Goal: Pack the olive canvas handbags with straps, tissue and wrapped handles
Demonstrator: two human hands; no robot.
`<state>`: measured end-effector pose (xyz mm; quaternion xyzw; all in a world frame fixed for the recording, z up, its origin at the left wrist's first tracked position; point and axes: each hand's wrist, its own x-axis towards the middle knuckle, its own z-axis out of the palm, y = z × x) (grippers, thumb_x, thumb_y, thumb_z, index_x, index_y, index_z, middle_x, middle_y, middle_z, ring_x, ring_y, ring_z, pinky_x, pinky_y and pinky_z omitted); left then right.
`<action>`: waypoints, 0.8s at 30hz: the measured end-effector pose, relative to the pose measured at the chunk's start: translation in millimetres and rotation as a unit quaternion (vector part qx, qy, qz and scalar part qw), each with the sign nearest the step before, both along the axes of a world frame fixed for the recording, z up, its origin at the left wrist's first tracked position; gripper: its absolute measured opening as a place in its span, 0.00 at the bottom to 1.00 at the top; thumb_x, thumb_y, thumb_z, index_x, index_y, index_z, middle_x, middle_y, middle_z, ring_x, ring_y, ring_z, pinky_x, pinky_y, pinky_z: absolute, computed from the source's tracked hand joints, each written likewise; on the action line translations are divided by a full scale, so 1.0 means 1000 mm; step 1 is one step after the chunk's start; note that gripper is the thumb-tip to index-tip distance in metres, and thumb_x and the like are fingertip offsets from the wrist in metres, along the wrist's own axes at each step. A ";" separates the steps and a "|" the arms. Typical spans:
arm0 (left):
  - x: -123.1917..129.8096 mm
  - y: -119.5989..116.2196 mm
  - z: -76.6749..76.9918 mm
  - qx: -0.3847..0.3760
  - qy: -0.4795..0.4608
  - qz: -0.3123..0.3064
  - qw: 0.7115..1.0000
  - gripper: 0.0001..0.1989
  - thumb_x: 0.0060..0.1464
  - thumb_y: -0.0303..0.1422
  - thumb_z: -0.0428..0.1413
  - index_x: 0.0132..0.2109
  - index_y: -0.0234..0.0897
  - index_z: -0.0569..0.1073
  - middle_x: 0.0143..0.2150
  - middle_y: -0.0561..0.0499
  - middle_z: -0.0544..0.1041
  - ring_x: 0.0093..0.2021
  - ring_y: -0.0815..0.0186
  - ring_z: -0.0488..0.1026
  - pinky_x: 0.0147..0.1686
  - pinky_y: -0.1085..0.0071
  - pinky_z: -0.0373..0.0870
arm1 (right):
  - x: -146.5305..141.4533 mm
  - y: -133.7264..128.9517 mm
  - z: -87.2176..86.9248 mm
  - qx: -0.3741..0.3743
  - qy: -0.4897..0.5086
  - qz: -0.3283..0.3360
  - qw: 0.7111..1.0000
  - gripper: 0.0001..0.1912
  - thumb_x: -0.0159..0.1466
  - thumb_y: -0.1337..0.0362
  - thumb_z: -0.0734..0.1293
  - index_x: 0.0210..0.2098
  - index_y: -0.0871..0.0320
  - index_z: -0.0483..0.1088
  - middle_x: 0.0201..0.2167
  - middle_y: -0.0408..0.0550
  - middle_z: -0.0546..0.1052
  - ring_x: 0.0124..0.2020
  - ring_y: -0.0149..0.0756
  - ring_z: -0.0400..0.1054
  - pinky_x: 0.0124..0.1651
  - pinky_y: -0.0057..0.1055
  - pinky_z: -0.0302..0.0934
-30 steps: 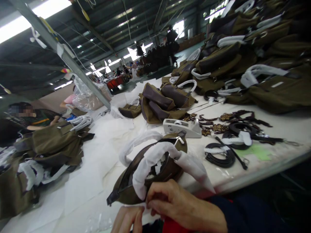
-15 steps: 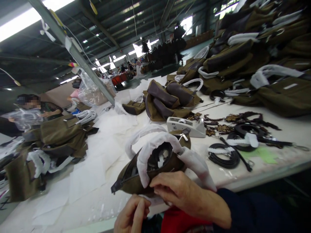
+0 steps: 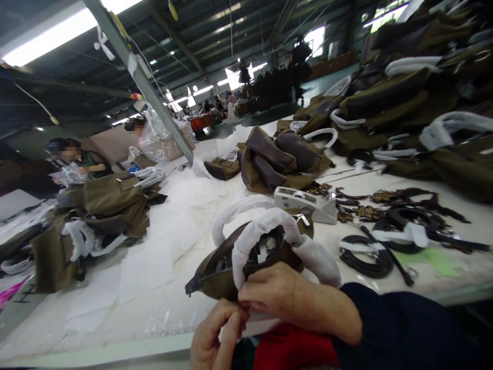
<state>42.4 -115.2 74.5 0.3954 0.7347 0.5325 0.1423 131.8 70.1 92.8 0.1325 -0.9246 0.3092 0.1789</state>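
Fingers [image 3: 250, 294] of my right hand [image 3: 287, 300] are curling and gripping the olive fabric bag [image 3: 219, 283] at its lower edge, just where the white-wrapped handle [image 3: 262, 226] comes down. My left hand [image 3: 215, 334] is staying close below, with thumb and forefinger pinching together beside the right fingertips, but I cannot tell if they are holding some small thing there. The bag is lying on the white paper sheet [image 3: 154, 288] over the table, and its open zipper [image 3: 246, 241] is showing the dark inside. A second wrapped handle [image 3: 239, 207] is arching behind the first one.

Just behind the bag, a white tape dispenser [image 3: 304, 204] is standing, almost touching it. On the right, coiled black straps [image 3: 365, 262] and leopard-print strips [image 3: 362, 210] are lying on the table, and more finished bags are making a big pile [image 3: 408, 87] farther along. Another group of bags [image 3: 281, 159] is sitting between the dispenser and the far end of the table. On the left, a co-worker [image 3: 80, 162] is sitting beyond a heap of olive bags [image 3: 111, 200] and handling clear plastic. My navy sleeve [image 3: 396, 329] and a red cloth [image 3: 292, 349] are filling the bottom of my view.
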 end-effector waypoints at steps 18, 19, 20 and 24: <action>-0.010 0.014 -0.050 0.029 0.337 0.107 0.935 0.10 0.57 0.25 0.60 0.45 0.41 0.73 0.37 0.50 0.76 0.38 0.63 0.72 0.39 0.68 0.69 | -0.007 -0.005 0.004 -0.293 -0.099 -0.068 0.949 0.08 0.68 0.65 0.64 0.37 0.59 0.75 0.29 0.43 0.77 0.29 0.28 0.69 0.33 0.23 0.60; -0.011 0.014 -0.049 0.021 0.351 0.099 0.931 0.10 0.57 0.25 0.60 0.45 0.41 0.72 0.37 0.50 0.77 0.38 0.63 0.72 0.39 0.68 0.69 | -0.007 -0.005 0.004 -0.305 -0.103 -0.071 0.944 0.08 0.67 0.65 0.65 0.37 0.60 0.75 0.29 0.43 0.77 0.29 0.29 0.69 0.33 0.23 0.61; -0.011 0.014 -0.049 0.016 0.364 0.095 0.927 0.11 0.57 0.24 0.60 0.46 0.40 0.72 0.38 0.50 0.77 0.38 0.63 0.72 0.39 0.67 0.69 | -0.007 -0.005 0.004 -0.319 -0.102 -0.074 0.939 0.08 0.67 0.64 0.65 0.37 0.60 0.75 0.29 0.43 0.77 0.29 0.29 0.69 0.33 0.23 0.61; -0.011 0.019 -0.046 0.022 0.413 0.094 0.906 0.09 0.58 0.25 0.59 0.45 0.39 0.71 0.37 0.49 0.78 0.38 0.62 0.70 0.40 0.66 0.66 | -0.010 -0.007 -0.001 -0.386 -0.096 -0.077 0.914 0.07 0.66 0.64 0.66 0.37 0.61 0.75 0.26 0.43 0.75 0.28 0.29 0.69 0.30 0.22 0.62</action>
